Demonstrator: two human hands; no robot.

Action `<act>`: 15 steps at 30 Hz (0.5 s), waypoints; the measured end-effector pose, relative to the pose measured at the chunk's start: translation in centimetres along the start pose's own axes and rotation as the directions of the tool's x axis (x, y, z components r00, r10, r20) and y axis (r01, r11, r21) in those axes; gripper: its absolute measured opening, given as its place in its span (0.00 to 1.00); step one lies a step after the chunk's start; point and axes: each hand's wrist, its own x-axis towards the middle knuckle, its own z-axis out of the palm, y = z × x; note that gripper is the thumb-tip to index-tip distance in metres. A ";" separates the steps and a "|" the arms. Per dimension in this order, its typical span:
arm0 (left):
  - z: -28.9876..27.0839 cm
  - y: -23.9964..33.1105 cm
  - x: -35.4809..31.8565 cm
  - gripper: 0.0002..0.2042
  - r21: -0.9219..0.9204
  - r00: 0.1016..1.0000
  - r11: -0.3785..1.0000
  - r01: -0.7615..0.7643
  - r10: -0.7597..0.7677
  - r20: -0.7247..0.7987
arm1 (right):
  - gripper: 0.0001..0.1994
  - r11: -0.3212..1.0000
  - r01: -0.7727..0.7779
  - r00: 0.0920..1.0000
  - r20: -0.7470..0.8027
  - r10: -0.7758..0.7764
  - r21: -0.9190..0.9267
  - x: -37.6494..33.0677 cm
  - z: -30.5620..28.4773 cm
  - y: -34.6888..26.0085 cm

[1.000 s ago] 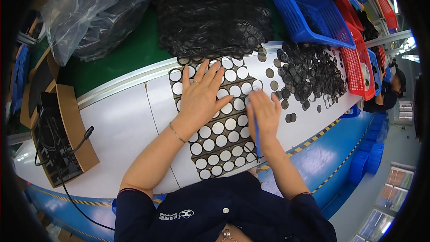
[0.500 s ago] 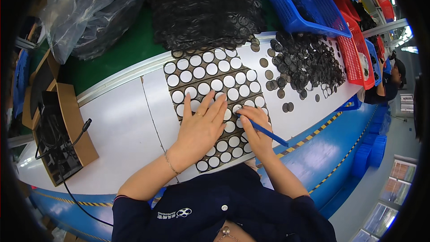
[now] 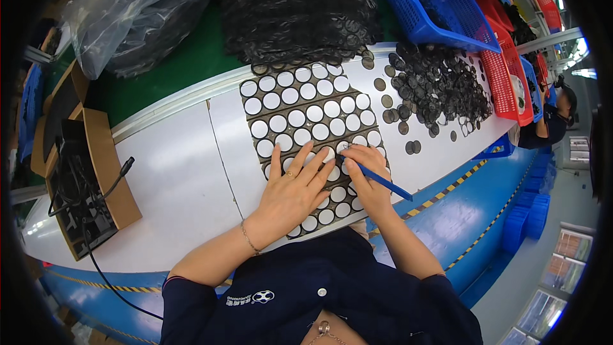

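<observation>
A dark sheet (image 3: 288, 110) set with rows of round white discs lies in front of me. My left hand (image 3: 287, 193) rests flat on its nearer half, fingers spread across the discs. Close beside its fingertips, my right hand (image 3: 368, 179) grips a slim blue tool (image 3: 389, 184), perhaps tweezers. The tool's working end points at the discs between my hands, and its long end sticks out to the right. Fingers partly cover that tip, so I cannot tell whether it touches a disc. Discs beneath my left hand are hidden.
Loose dark discs (image 3: 440, 92) form a pile at the right, below a blue basket (image 3: 440, 6) and red baskets (image 3: 501, 76). Stacked black sheets (image 3: 294, 19) and a clear plastic bag (image 3: 137, 16) lie behind. A cardboard box (image 3: 112, 166) with cables stands left. Another person (image 3: 554, 124) is at far right.
My left hand has slid nearer to me over the sheet, uncovering some discs farther up. The right hand still grips the blue tool, having shifted slightly. The whole view has moved a little.
</observation>
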 end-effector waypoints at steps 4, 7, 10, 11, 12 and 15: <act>0.1 0.0 0.0 0.27 -0.001 1.000 1.000 0.000 0.000 0.000 | 0.11 0.967 0.178 0.982 -0.024 -0.186 -0.182 -0.5 0.6 0.6; 0.2 -0.1 0.0 0.27 0.017 1.000 1.000 0.000 0.000 0.013 | 0.13 0.851 0.338 0.933 0.024 -0.359 -0.403 -0.5 1.2 0.1; 0.2 0.0 -0.2 0.26 0.015 1.000 1.000 0.002 -0.002 0.010 | 0.15 0.797 0.366 0.907 -0.009 -0.422 -0.480 0.8 0.8 0.9; 0.3 -0.1 -0.2 0.26 0.010 1.000 1.000 0.004 -0.004 0.003 | 0.15 0.812 0.346 0.907 -0.052 -0.417 -0.470 1.6 0.2 1.6; 0.4 -0.1 -0.2 0.27 0.006 1.000 1.000 0.001 -0.001 0.006 | 0.15 0.827 0.327 0.907 -0.094 -0.411 -0.458 2.3 -0.4 2.2; 0.6 -0.2 -0.3 0.29 -0.003 1.000 1.000 -0.002 0.002 0.015 | 0.14 1.000 -0.015 0.968 -0.250 0.012 -0.011 3.9 -3.1 2.7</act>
